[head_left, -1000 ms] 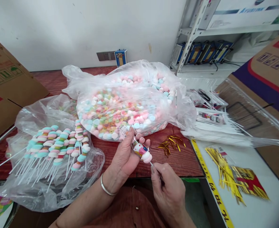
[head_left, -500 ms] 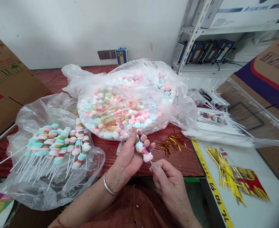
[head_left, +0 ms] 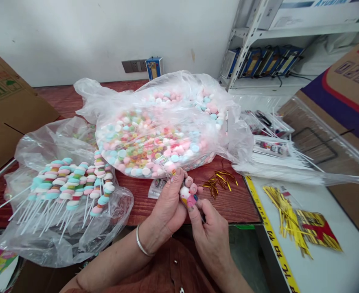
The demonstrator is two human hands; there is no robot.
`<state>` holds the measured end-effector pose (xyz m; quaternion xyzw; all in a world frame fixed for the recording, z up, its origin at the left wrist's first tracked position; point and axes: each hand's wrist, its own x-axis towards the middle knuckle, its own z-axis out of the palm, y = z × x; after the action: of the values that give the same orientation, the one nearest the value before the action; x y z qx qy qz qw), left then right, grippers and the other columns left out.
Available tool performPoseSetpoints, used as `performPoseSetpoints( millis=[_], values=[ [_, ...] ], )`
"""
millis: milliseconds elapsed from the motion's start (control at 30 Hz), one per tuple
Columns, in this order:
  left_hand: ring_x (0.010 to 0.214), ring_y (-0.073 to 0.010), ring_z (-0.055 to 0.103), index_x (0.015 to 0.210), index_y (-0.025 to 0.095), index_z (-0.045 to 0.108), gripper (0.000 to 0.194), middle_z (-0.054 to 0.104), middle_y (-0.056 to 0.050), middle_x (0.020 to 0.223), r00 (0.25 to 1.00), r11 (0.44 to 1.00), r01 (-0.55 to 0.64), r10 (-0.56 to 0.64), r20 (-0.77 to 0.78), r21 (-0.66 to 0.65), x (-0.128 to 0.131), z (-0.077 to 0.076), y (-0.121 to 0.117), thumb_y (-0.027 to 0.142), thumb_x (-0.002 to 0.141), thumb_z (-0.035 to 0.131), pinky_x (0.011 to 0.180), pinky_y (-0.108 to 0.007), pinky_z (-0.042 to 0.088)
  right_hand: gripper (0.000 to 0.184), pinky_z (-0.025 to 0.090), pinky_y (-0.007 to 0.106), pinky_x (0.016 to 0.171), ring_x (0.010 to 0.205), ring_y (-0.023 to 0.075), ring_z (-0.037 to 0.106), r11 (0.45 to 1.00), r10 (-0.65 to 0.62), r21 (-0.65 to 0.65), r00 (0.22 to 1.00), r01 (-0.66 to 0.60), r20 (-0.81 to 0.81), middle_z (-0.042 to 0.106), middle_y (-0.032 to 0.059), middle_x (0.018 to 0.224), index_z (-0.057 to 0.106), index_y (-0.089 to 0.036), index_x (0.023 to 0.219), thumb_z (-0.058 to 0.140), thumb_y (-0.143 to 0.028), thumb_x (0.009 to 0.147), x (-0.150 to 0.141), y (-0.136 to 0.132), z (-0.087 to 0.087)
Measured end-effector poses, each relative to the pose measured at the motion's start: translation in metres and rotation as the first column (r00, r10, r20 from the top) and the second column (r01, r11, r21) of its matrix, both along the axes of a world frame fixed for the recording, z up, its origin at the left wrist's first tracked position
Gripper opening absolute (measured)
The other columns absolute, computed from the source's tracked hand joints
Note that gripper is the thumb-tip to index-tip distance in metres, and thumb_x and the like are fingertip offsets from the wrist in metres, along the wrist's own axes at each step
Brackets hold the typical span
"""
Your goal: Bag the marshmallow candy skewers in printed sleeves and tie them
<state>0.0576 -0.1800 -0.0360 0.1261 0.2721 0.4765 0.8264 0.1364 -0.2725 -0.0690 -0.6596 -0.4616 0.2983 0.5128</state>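
My left hand is closed around a candy skewer with pink and white marshmallow pieces inside a printed clear sleeve. My right hand is closed just below it, its fingertips pinching the lower end of the skewer; the stick is hidden by the fingers. Both hands hover over the near edge of the red wooden table. Right behind them lies a big clear bag of loose pastel candies.
A heap of finished candy skewers lies on plastic at the left. Gold twist ties lie right of my hands, more gold ties on a white surface. Packs of clear sleeves, cardboard boxes and a metal shelf surround the table.
My right hand has slid up the stick until it meets the candies. The skewer is now more upright and closer to my left palm. The view shifted slightly.
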Motion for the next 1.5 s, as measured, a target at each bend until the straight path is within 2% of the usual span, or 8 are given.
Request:
performPoseSetpoints(
  millis=[233,433,567,767,1000,1300,1400,1500],
  values=[
    [0.056,-0.0094,0.051,0.087,0.016,0.063,0.033,0.049,0.007,0.059,0.994,0.995,0.058,-0.049,-0.096,0.087,0.006,-0.008,-0.010,0.045,0.080,0.077,0.083,-0.032,0.052,0.018,0.043,0.026,0.069,0.075,0.0190,0.066,0.997,0.074,0.013,0.996,-0.074,0.051,0.074,0.0046,0.091,0.068,-0.026,0.098,0.051,-0.029,0.098,0.001,-0.013,-0.008],
    [0.080,-0.0179,0.061,0.079,0.017,0.071,0.027,0.067,-0.004,0.076,0.943,0.971,0.133,-0.062,-0.328,0.197,0.017,-0.027,-0.033,0.041,0.089,0.064,0.091,-0.032,0.046,0.025,0.047,0.029,0.075,0.083,0.0208,0.064,0.999,0.006,-0.038,0.961,-0.017,-0.277,0.073,0.0070,0.096,0.071,-0.022,0.096,0.056,-0.042,0.096,-0.001,0.005,-0.010],
    [0.095,-0.0202,0.063,0.094,0.018,0.078,0.027,0.074,-0.008,0.101,0.887,0.935,0.237,-0.097,-0.452,0.265,0.011,-0.037,-0.036,0.036,0.092,0.058,0.099,-0.030,0.043,0.030,0.044,0.025,0.061,0.067,0.0144,0.055,0.997,-0.037,-0.075,0.775,-0.014,-0.631,0.068,0.0026,0.086,0.066,-0.021,0.091,0.065,-0.051,0.089,-0.004,0.004,-0.018],
    [0.040,-0.0109,0.046,0.128,0.026,0.068,0.041,0.070,-0.002,0.069,0.892,0.930,0.344,-0.282,-0.353,0.128,-0.002,-0.047,-0.038,0.041,0.091,0.061,0.043,-0.023,0.037,0.026,0.032,0.017,0.046,0.050,0.0071,0.034,0.997,-0.070,-0.075,0.594,0.016,-0.801,0.047,-0.0079,0.062,0.060,-0.022,0.091,0.068,-0.047,0.089,-0.010,0.000,-0.022],
    [0.085,-0.0175,0.066,0.110,0.019,0.075,0.030,0.075,-0.009,0.100,0.928,0.951,0.287,-0.245,-0.282,0.118,-0.018,-0.039,-0.028,0.034,0.084,0.072,0.081,-0.026,0.050,0.033,0.019,0.015,0.036,0.042,0.0042,0.008,0.992,-0.025,-0.064,0.325,-0.110,-0.945,0.026,-0.0150,0.052,0.054,-0.024,0.087,0.077,-0.046,0.080,-0.009,0.004,-0.019],
    [0.090,-0.0174,0.066,0.093,0.016,0.079,0.022,0.076,-0.007,0.094,0.904,0.978,0.169,-0.105,-0.415,0.121,-0.020,-0.051,-0.027,0.030,0.077,0.080,0.088,-0.027,0.048,0.028,0.045,0.026,0.074,0.083,0.0164,0.054,0.994,-0.106,-0.054,0.937,0.093,-0.334,0.063,0.0034,0.088,0.068,-0.021,0.091,0.069,-0.048,0.086,-0.012,0.000,-0.024],
    [0.078,-0.0153,0.065,0.098,0.016,0.079,0.026,0.075,-0.006,0.083,0.911,0.959,0.265,-0.216,-0.352,0.098,-0.024,-0.050,-0.024,0.032,0.078,0.079,0.083,-0.027,0.049,0.033,0.040,0.021,0.056,0.059,0.0100,0.044,0.999,-0.029,-0.050,0.809,-0.001,-0.587,0.051,-0.0030,0.067,0.062,-0.019,0.076,0.065,-0.049,0.089,-0.012,0.001,-0.024],
    [0.064,-0.0143,0.061,0.098,0.014,0.079,0.037,0.070,-0.004,0.069,0.876,0.891,0.450,-0.428,-0.223,0.059,-0.033,-0.055,-0.022,0.039,0.071,0.084,0.074,-0.028,0.050,0.031,0.024,0.018,0.036,0.038,0.0040,0.018,0.974,0.111,0.019,0.401,-0.226,-0.909,0.033,-0.0116,0.054,0.054,-0.020,0.075,0.065,-0.045,0.089,-0.015,-0.003,-0.030]
  ],
)
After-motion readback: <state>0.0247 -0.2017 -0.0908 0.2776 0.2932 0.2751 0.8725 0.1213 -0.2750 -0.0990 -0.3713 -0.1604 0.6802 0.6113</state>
